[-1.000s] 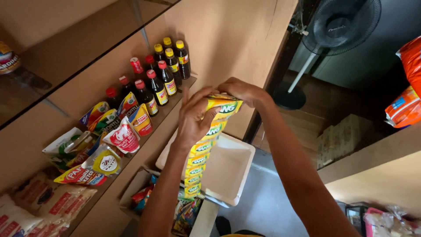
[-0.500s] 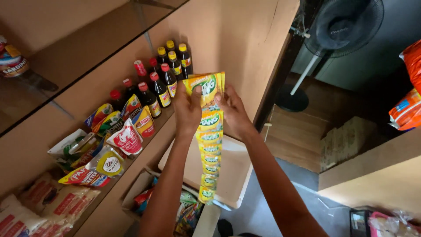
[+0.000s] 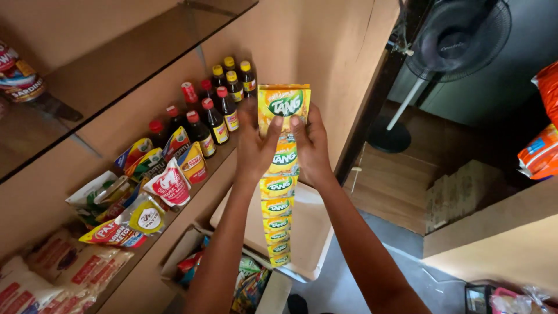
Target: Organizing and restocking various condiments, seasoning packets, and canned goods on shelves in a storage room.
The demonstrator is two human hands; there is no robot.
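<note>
**Q:** While you look down from head height, what are your hands doing?

**Me:** Both are raised in front of me, clamped on a long strip of yellow drink-powder sachets (image 3: 283,174). My left hand (image 3: 256,145) pinches the top sachet from the left, thumb on its front. My right hand (image 3: 312,145) grips it from the right, thumb on the front too. The rest of the strip hangs straight down between my forearms.

**Q:** What is behind the strip?

**Me:** It is held against a tan wooden wall panel (image 3: 325,52). Below it sits a white plastic tray (image 3: 308,232), and the strip's lower end hangs in front of that tray.

**Q:** And to your left?

**Me:** A wooden shelf (image 3: 174,232) runs along the wall. At its far end stand dark sauce bottles (image 3: 218,110) with red and yellow caps. Nearer along the shelf lie colourful sauce pouches (image 3: 168,183), then red-and-white packets (image 3: 52,273) at the near end. Under its front edge, an open box of snack packets (image 3: 195,261) shows.

**Q:** To your right?

**Me:** A black standing fan (image 3: 459,35).
</note>
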